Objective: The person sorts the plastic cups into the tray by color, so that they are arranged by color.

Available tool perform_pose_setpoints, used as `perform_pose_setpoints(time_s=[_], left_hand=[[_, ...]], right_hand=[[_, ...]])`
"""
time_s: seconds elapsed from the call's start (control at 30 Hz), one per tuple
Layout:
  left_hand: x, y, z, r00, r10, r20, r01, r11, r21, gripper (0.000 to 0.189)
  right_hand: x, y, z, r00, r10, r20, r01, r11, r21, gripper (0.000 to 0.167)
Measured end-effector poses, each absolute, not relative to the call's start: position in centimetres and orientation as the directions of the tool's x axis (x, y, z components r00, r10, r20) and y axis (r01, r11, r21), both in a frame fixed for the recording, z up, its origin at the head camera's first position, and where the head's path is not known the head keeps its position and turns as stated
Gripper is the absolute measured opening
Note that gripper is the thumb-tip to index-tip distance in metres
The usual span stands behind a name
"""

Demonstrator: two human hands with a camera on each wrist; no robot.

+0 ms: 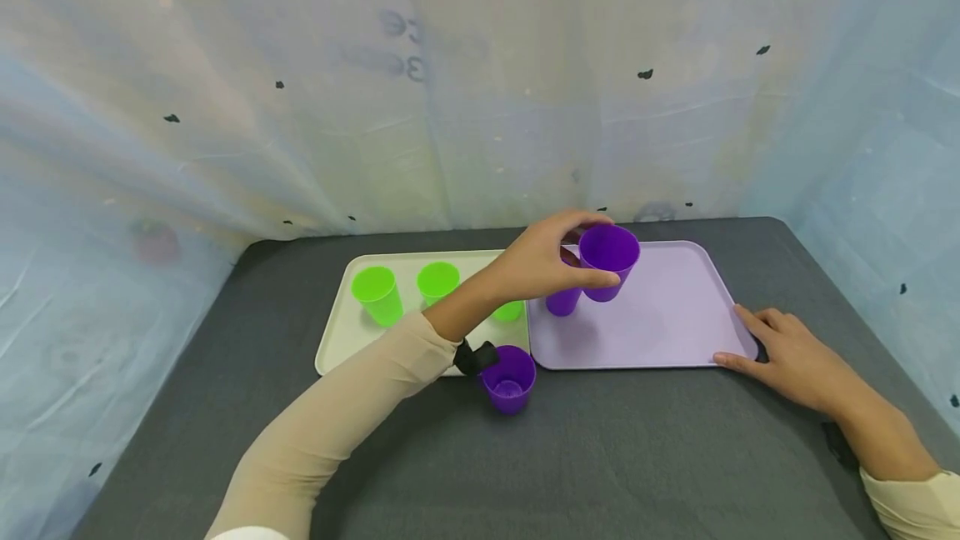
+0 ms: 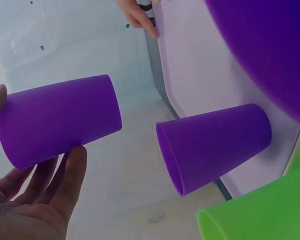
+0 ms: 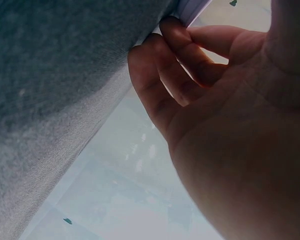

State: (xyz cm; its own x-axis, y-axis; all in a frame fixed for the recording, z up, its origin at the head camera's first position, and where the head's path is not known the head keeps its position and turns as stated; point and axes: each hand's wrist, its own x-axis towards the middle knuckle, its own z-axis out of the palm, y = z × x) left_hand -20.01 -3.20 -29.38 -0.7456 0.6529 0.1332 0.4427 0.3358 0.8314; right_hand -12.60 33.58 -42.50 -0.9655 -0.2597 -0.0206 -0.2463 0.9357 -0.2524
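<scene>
My left hand [image 1: 555, 261] grips a purple cup [image 1: 609, 261] between thumb and fingers, its mouth facing up, above the lilac tray [image 1: 660, 315]. In the left wrist view, the held purple cup [image 2: 60, 120] is apart from a second purple cup [image 2: 215, 147]. That second purple cup [image 1: 562, 301] stands upright on the lilac tray's left part, partly hidden by my left hand. At the tray's front right corner, my right hand [image 1: 795, 357] holds the edge, thumb on the front side and fingers [image 3: 157, 60] at the right side.
Left of the lilac tray, a cream tray [image 1: 341, 344] bears three green cups, one a left green cup [image 1: 378, 297]; my left forearm covers part of it. Another purple cup [image 1: 510, 382] stands on the dark grey tabletop [image 1: 600, 448] before the trays. Pale curtains [image 1: 510, 132] hang behind.
</scene>
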Motion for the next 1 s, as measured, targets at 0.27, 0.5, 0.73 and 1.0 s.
perform_pose_setpoints(time_s=[0.27,0.5,0.73,1.0], left_hand=[[-21.4,-1.7,-29.5,-0.719,0.679,0.149,0.491,0.344,0.800,0.067],[-23.0,-0.4,-29.7,-0.705,0.705,0.071,0.508,0.433,0.744,0.073],[-24.5,1.0,-30.7,-0.696,0.718,0.005,0.524,0.503,0.687,0.074],[-25.9,1.6,-34.2,-0.700,0.713,-0.044,0.578,0.602,0.551,0.076]], right_hand=[[-12.5,33.6,-42.5,-0.965,-0.259,-0.031,-0.242,0.934,-0.263,0.092],[-12.3,33.7,-42.4,-0.967,-0.255,-0.017,-0.243,0.936,-0.255,0.092],[-12.1,33.8,-42.4,-0.965,-0.262,-0.032,-0.245,0.935,-0.255,0.093],[-12.0,33.6,-42.4,-0.961,-0.275,-0.011,-0.262,0.926,-0.271,0.091]])
